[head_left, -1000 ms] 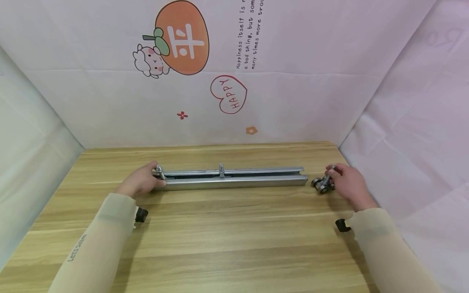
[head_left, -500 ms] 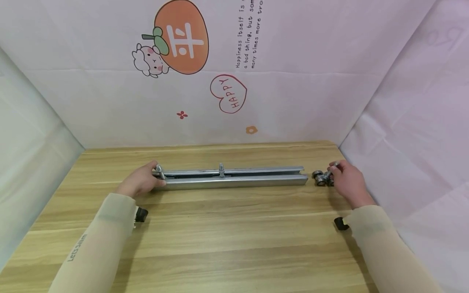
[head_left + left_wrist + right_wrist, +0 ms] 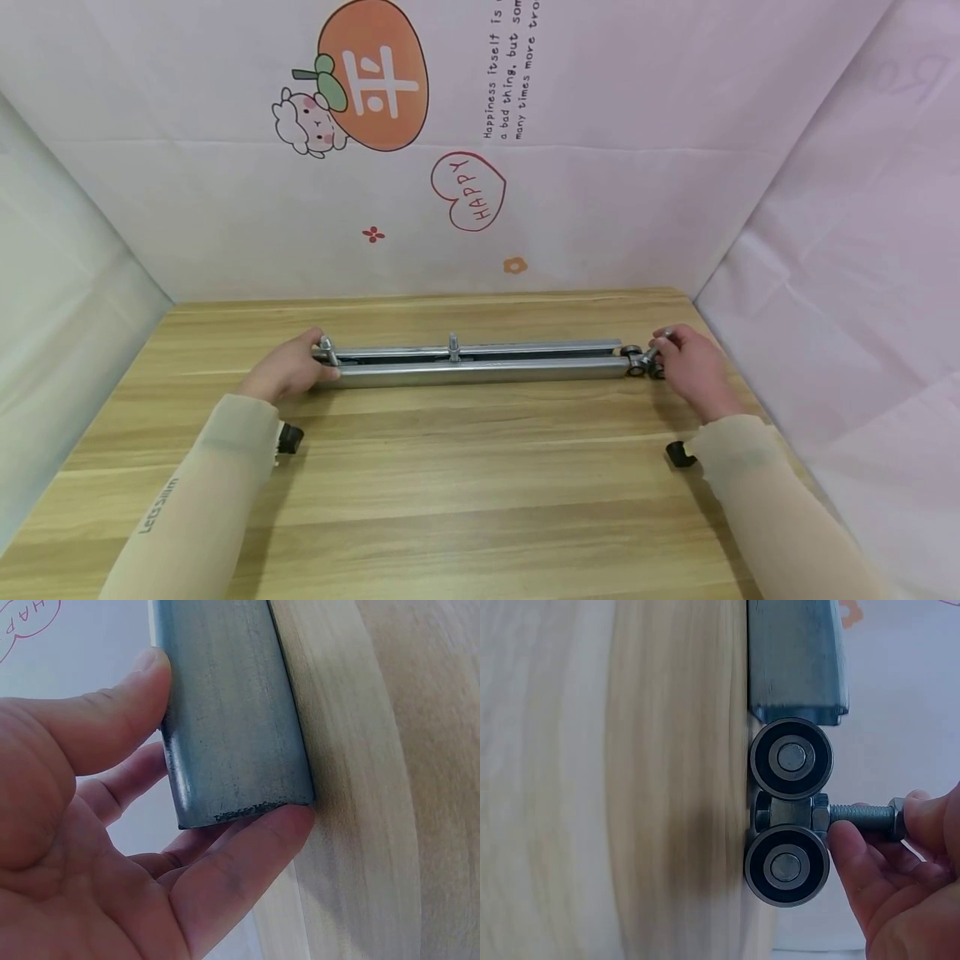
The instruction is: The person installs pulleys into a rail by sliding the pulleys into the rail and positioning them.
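A long galvanized steel channel track [image 3: 480, 374] lies across the table, its slot facing up. My left hand [image 3: 283, 372] grips its left end, thumb on the upper edge and a finger against the end in the left wrist view. One bolt [image 3: 453, 348] stands up from the slot near the middle; another bolt [image 3: 327, 352] rises beside the left fingers. My right hand [image 3: 696, 368] pinches the threaded bolt [image 3: 864, 818] of a roller trolley [image 3: 787, 812]. The trolley's front wheel [image 3: 791, 757] is right at the track's right end; whether it has entered cannot be told.
The wood-grain table [image 3: 480, 500] extends in front of the track. A white printed cloth [image 3: 600, 208] stands behind it, with cloth walls on both sides. Black wrist cameras hang under both sleeves, such as the left camera [image 3: 290, 438].
My right hand has brought the roller trolley left, from apart from the track to its right end, levelling its wheels on the way. The left hand and track have stayed put.
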Tool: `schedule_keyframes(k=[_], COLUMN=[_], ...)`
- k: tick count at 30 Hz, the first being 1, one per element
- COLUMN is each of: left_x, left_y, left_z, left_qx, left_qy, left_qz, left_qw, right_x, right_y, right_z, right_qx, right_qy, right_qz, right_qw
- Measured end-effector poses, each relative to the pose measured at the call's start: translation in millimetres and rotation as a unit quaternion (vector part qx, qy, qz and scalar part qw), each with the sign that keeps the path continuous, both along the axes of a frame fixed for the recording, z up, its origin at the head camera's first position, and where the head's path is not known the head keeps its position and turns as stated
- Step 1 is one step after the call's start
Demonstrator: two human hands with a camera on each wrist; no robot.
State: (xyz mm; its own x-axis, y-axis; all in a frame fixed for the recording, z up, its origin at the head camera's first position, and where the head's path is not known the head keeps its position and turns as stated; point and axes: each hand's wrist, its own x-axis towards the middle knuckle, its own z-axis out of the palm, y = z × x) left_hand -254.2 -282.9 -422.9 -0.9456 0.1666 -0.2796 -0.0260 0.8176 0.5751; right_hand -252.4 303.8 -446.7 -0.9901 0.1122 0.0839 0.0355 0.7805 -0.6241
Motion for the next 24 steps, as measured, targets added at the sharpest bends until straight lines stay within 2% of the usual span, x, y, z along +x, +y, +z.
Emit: schedule_keyframes(k=[11,24], left_x=[0.9,-0.8], left_y=[1,-1], left_z=[2.7,-0.7], left_qx=[-0.001,-0.003], left_qy=[0.006,0.005], left_qz=[-0.003,-0.003], left_qw=[1.0000,1.0000], right_x=[-1.4,-2.9], right_y=[-13,-31], right_z=[1.7,3.8], right_qx=[-0.063,-0.017], right_qy=[-0.016,-0.005], right_qz=[0.009,0.029], right_qw=[0.998,0.999])
